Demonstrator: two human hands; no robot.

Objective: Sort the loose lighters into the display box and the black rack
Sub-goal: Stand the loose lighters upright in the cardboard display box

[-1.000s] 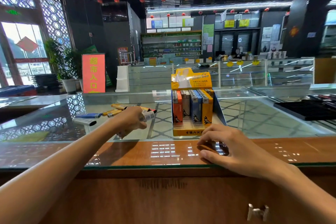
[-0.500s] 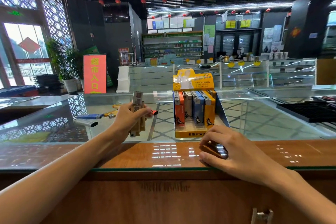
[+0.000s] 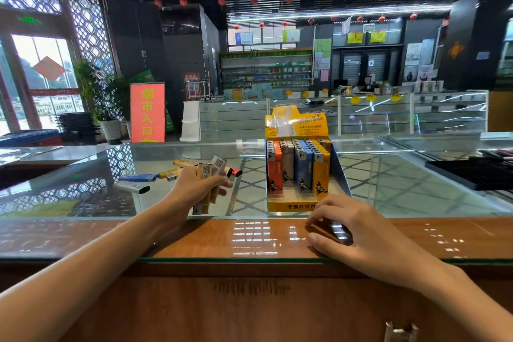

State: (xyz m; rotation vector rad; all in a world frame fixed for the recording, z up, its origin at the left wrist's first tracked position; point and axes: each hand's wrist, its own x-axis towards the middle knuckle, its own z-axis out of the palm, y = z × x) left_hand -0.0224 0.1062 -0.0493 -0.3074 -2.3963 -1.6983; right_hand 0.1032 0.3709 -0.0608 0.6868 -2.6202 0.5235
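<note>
My left hand (image 3: 194, 186) grips a small bunch of lighters (image 3: 208, 175), yellow and beige, held upright above the glass counter left of the display box. The yellow display box (image 3: 294, 204) stands in the middle with rows of orange, white, blue and yellow lighters. My right hand (image 3: 358, 226) rests flat on the wooden counter edge just in front of the box, fingers spread, holding nothing. Loose lighters (image 3: 138, 178) lie on the glass at the left: a blue one, a white one (image 3: 133, 188), yellow ones and an orange one (image 3: 236, 172). The black rack (image 3: 472, 173) lies at the far right.
The glass counter top (image 3: 402, 189) runs between the box and the rack. A wooden ledge under glass (image 3: 194, 239) lines the near edge. Behind stand other display cases (image 3: 374, 116) and a red sign (image 3: 147, 112).
My left hand picked a bunch of lighters off the glass, raised them upright and brought them slightly nearer. My right hand stayed on the counter edge.
</note>
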